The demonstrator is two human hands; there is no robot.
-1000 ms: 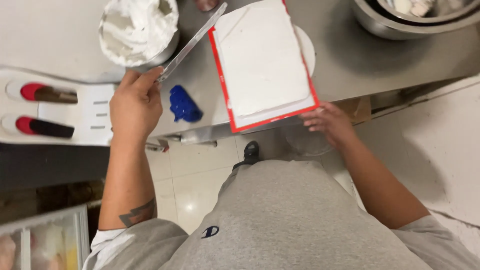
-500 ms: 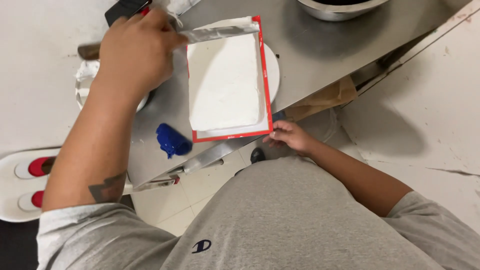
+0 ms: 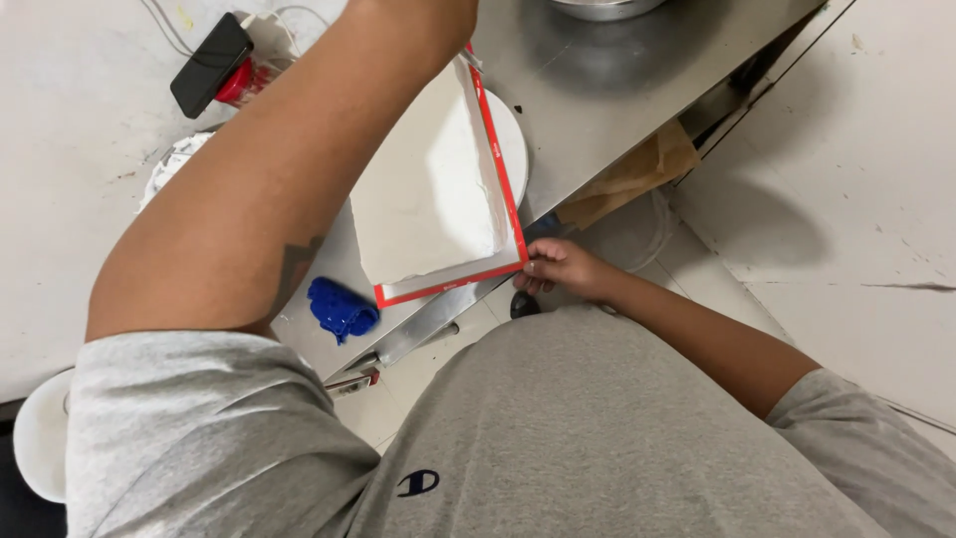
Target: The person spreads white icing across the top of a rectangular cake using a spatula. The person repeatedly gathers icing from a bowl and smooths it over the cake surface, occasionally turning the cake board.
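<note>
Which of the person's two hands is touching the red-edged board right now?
The right hand, gripping the near corner of the red-edged board at the table edge. The left arm reaches across, its hand out of frame.

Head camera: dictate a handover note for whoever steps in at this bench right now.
Left hand: out of view past the top edge; the left arm reaches across the slab.
Right hand: pinches the near corner of the red-edged board.
Things: white slab lies on the board, on a round stand at the steel table's edge; blue cloth beside it.
Done: the slab's visible top looks evenly white.
Left: far end hidden by the arm; check it.
</note>
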